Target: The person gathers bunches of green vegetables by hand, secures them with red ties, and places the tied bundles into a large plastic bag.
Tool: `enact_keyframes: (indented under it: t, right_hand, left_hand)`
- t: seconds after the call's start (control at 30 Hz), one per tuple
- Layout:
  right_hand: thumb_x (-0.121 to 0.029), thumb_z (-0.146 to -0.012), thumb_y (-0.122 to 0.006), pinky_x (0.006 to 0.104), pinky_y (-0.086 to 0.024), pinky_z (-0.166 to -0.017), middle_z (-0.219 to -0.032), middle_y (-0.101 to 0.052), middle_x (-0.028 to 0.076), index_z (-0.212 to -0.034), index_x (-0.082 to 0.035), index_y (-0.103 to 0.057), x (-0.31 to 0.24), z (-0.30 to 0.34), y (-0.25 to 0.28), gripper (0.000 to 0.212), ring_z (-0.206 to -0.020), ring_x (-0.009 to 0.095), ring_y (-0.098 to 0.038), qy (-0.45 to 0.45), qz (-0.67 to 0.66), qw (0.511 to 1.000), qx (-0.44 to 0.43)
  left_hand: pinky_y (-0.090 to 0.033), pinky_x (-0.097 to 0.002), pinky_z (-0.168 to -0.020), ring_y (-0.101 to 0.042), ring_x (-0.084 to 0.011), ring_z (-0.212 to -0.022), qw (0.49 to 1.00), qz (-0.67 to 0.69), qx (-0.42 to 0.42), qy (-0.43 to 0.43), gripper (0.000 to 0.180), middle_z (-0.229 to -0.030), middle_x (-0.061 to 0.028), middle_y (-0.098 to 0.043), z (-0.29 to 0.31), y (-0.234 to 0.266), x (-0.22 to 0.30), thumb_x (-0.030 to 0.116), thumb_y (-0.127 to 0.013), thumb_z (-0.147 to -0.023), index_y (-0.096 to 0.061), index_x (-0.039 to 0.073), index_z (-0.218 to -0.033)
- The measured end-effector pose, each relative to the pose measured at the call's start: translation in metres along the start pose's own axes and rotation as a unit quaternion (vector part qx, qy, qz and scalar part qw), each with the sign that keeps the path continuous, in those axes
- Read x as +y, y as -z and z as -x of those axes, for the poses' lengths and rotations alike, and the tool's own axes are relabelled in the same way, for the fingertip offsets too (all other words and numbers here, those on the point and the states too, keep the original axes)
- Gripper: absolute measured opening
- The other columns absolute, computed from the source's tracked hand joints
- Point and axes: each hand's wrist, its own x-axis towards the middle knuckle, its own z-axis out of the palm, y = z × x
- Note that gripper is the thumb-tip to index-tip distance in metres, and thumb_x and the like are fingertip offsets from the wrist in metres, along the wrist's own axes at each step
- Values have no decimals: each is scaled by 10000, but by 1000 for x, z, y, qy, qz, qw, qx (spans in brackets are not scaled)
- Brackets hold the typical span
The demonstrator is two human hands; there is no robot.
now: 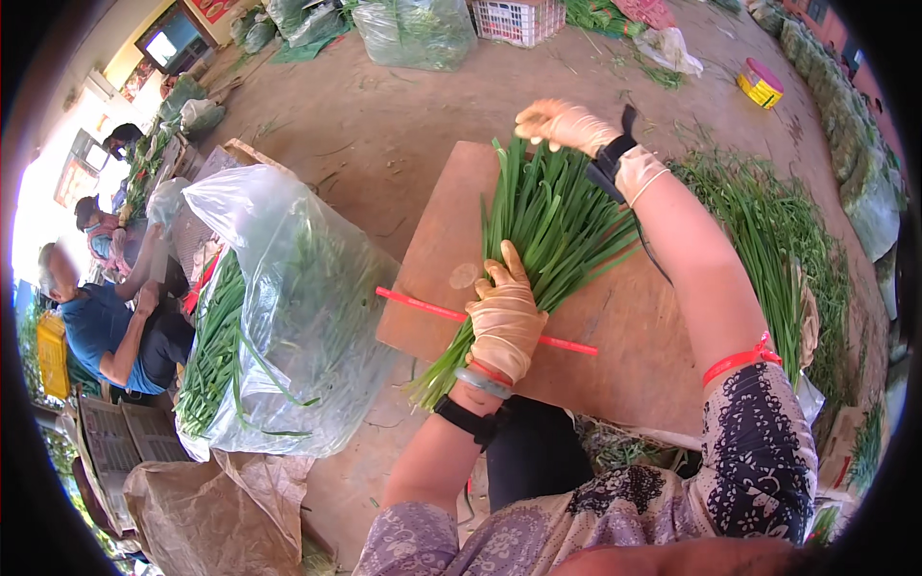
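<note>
My left hand (504, 331), in a pale glove, is closed over a bunch of long green garlic chives (562, 216) on a brown wooden board (432, 250). The pale stem ends stick out below the palm and past the board's near edge. Under the bunch runs a red strip (423, 304), showing on both sides of it. Over the far leaf tips, my gloved right hand (569, 127) is raised. Its fingers are slightly blurred and loosely bent, apart from one another, with nothing visible in them.
A big clear plastic bag (288, 317) with greens stands to the left. Loose greens (768, 240) are heaped right of the board. A person in a blue shirt (115, 331) sits at far left. Behind are a white crate (519, 21) and a yellow-pink tub (761, 84).
</note>
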Motion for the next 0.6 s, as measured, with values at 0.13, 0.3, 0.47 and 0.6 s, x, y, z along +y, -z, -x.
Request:
enact_keyframes:
  t: [0.13, 0.3, 0.47, 0.6]
  right_hand:
    - [-461, -771, -647, 394, -461, -813, -1001, -654, 120, -1064, -82, -638, -18, -3, -39, 479, -942, 270, -611, 21, 241, 970, 11]
    - [-314, -843, -561, 384, -488, -763, -952, -653, 119, -953, -80, -646, -1, -11, -61, 272, -897, 305, -624, 74, 368, 926, 27]
    - [-233, -831, -528, 420, -465, -717, -904, -618, 193, -859, -16, -609, 12, -2, -21, 233, -895, 355, -591, 80, 156, 945, 276]
    - [-263, -830, -590, 319, -465, -623, -779, -615, 76, -966, -54, -615, -44, 66, 49, 250, -678, 164, -551, 106, 21, 941, 321]
  left_hand:
    - [-491, -458, -813, -444, -349, -1192, 997, 34, -62, 20, 1147, -1372, -178, -333, 0, 6, -1, 423, -755, -665, -8, 34, -1444]
    - [-481, -465, -827, -446, -353, -1192, 997, 32, -75, 13, 1145, -1380, -175, -326, 0, 9, 3, 419, -755, -665, -8, 39, -1445]
    - [-490, -479, -812, -502, -373, -1107, 997, 62, 16, -39, 1133, -1313, -202, -391, 5, 3, 7, 398, -759, -652, -38, 9, -1434]
    - [-507, -448, -795, -549, -382, -1028, 994, 80, 45, -59, 1131, -1289, -240, -414, 4, -10, -14, 386, -773, -626, -76, -22, -1418]
